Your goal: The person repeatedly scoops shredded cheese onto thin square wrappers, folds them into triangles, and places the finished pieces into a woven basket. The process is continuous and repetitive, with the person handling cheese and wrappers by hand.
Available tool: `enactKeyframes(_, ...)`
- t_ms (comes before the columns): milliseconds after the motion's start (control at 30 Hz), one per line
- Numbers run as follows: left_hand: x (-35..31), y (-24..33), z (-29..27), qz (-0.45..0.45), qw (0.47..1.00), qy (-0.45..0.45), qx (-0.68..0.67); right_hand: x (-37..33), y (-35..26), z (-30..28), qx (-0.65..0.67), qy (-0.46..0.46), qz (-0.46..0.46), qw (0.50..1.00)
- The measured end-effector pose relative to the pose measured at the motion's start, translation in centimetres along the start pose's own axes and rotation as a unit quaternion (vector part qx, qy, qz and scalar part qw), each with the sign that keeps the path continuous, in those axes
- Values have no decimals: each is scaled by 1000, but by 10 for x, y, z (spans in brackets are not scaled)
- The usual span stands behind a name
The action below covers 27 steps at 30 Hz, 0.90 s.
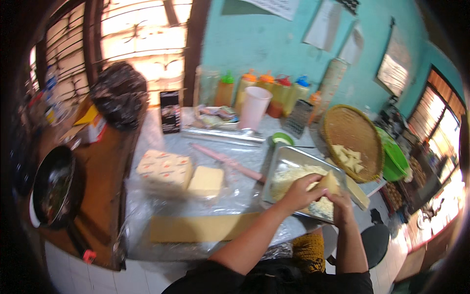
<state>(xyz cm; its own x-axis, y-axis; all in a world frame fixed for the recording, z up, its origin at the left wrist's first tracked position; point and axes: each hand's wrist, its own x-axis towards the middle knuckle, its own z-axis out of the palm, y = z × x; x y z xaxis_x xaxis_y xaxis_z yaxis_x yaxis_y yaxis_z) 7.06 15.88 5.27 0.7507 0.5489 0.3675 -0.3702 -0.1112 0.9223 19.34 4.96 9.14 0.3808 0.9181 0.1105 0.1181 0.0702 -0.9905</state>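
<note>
Both hands are working over the metal tray [269,185] at the counter's [241,198] front edge, holding one pale folded piece [331,183] between them. Left hand [302,193] is pinching its near left side; right hand [341,205] is gripping lower down, some fingertips hidden. Pale shreds [292,174] are lying in the tray below.

Risks, as judged: the piece is looking thin, so uneven squeezing could be tearing it or opening the fold, spilling anything inside. The tray is sitting close to the edge; a wrist pressing its rim could be tipping it.

Pose: left forearm [252,237] is slanting in from the lower edge, crossing above the right end of a long pale sheet [200,228]; dipping could be marking it. Right forearm [352,250] is rising nearly upright, its hand turning inward to meet the left.
</note>
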Motion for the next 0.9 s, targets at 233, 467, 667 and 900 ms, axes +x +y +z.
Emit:
enactKeyframes(233, 15, 15, 6, 32, 986, 67, -149, 27, -18, 7, -22, -51, -57, 997)
enactKeyframes(467, 17, -4, -42, 9, 977, 210, 26, 94, 16, -26, -220, -115, -42, 968)
enactKeyframes(667, 8, -14, -68, -63, 924, 233, -298, 181, 62, -51, -393, -1, -169, 904)
enactKeyframes(900, 6, -10, -88, -82, 883, 275, -372, 243, 84, -46, -497, -38, -42, 866)
